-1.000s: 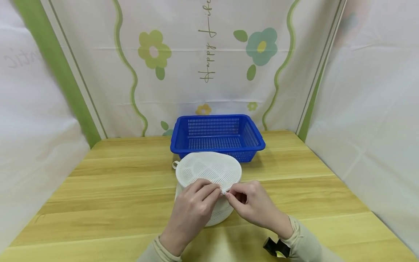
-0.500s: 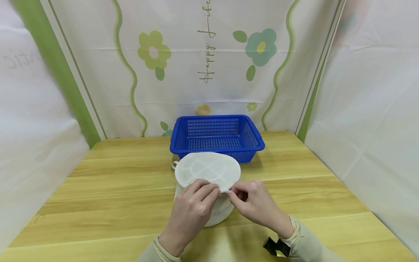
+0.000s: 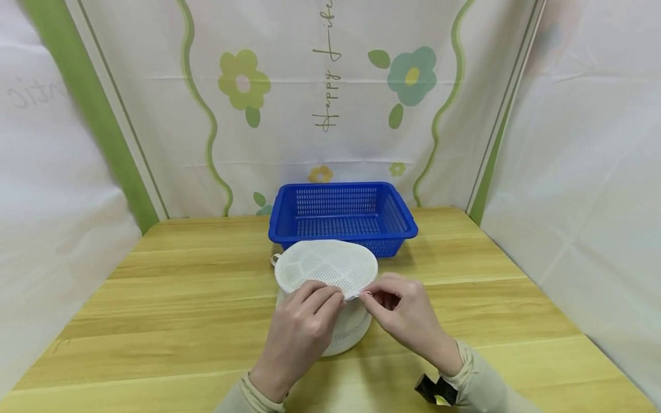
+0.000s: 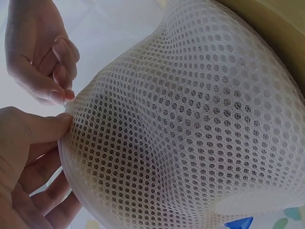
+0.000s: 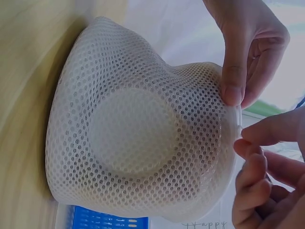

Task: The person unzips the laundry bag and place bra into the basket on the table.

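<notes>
While thumb-to-fingertip, right hand (image 3: 408, 310) on bag's rim (image 5: 238, 113)

A white mesh bag (image 5: 190, 129) fills the middle of the frame, a pale round patch (image 5: 133, 133) at its centre. At upper right, the left hand (image 5: 255, 52) pinches the bag's rim (image 5: 230, 167), thumb on the near face. At lower right, thumb and forefinger of the right hand (image 5: 274, 176) pinch at that rim, just below. Wooden tabletop (image 5: 24, 105) runs down the left side; a slotted blue basket (image 5: 107, 219) and the lettering "Happy" (image 5: 206, 224) show along the bottom edge.
</notes>
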Tool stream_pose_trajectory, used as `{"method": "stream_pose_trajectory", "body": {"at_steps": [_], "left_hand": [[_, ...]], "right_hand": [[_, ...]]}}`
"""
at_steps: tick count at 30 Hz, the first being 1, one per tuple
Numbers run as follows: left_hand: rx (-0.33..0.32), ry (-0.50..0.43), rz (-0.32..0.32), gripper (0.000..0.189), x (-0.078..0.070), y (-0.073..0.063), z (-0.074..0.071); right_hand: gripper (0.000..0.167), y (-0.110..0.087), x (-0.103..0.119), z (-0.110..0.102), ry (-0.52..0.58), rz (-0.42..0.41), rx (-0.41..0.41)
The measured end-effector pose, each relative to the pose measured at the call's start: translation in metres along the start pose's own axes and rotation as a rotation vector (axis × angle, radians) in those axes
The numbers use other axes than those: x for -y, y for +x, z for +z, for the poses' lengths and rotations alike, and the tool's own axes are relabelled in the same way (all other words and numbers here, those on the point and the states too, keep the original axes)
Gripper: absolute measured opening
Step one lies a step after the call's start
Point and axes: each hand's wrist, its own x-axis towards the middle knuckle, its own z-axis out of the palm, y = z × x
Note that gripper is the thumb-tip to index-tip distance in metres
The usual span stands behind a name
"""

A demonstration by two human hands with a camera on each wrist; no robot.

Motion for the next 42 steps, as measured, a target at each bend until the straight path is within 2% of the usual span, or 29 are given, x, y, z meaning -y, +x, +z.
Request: {"method": "stream_pose_trajectory", "body": {"at_steps": [3,9,15,18,26,34,36,42], "left_hand": [[0.001,-0.004,0.002,0.014,-0.0004,0.0005,0.0002],[-0.007,-0.02,0.014,0.011,-0.0017,0.0007,0.0015],[-0.026,-0.023,0.042,0.014,-0.0032,0.0016,0.0032],[-0.033,-0.01,0.048,0.018,-0.0034,0.0018,0.0037],[-0.011,0.014,0.035,0.017,-0.004,0.0003,0.0029],[-0.024,0.007,0.022,0.02,-0.0039,-0.001,0.0031],[-0.024,0.008,0.018,0.021,-0.0037,-0.001,0.003],[-0.019,0.0,0.014,0.02,-0.003,-0.0009,0.0021]], "right_hand": [[0.02,0.0001,0.0005,0.0001,-0.006,-0.003,-0.033],[0.025,-0.0004,0.0026,0.0006,0.004,0.033,-0.026],[0.023,0.0002,0.0043,0.0031,0.035,-0.05,-0.016],[0.024,0.0003,0.005,0.0035,0.031,-0.062,-0.023],[0.027,-0.0003,0.0056,0.0036,0.021,-0.052,-0.047],[0.029,-0.0005,0.0058,0.0015,-0.022,0.007,-0.059],[0.029,-0.0004,0.0065,0.0011,-0.031,0.024,-0.045],[0.028,-0.0013,0.0073,0.0014,-0.019,0.108,0.079]]}}
